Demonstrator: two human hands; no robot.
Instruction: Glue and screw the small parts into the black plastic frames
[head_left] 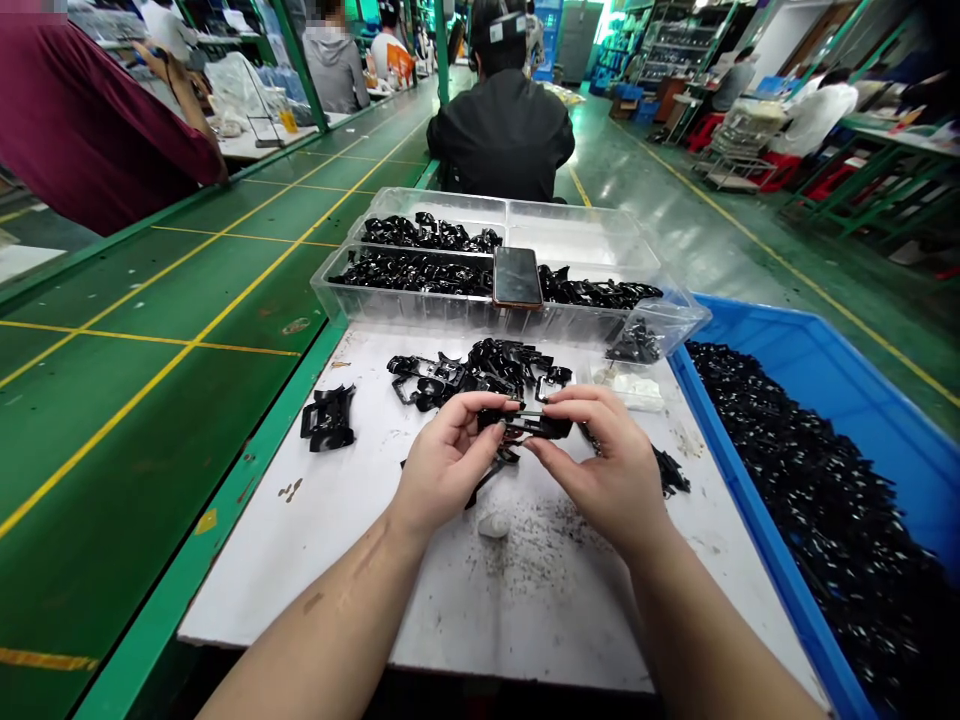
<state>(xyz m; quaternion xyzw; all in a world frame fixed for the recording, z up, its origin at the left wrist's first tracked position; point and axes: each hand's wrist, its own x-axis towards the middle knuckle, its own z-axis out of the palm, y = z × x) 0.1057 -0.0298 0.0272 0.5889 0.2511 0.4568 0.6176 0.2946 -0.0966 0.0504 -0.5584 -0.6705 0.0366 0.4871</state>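
Observation:
Between my two hands, above the middle of the white board, is a black plastic part (551,426) with a long frame-like shape. My left hand (455,452) pinches its left end between thumb and fingers. Its right end sits in the closed fingers of my right hand (606,455). Just beyond my hands lies a pile of similar black parts (499,370). One black part (330,418) lies apart on the left. More black pieces (670,472) show beside my right hand, partly hidden by it. A small whitish lump (493,525) lies below the held part.
A clear divided tray (420,305) of black parts stands at the board's far edge, with a phone (517,277) resting on it. To the right is a blue bin (750,520) full of black pieces. A person in black (502,135) sits ahead; a green surface (187,370) runs along the left.

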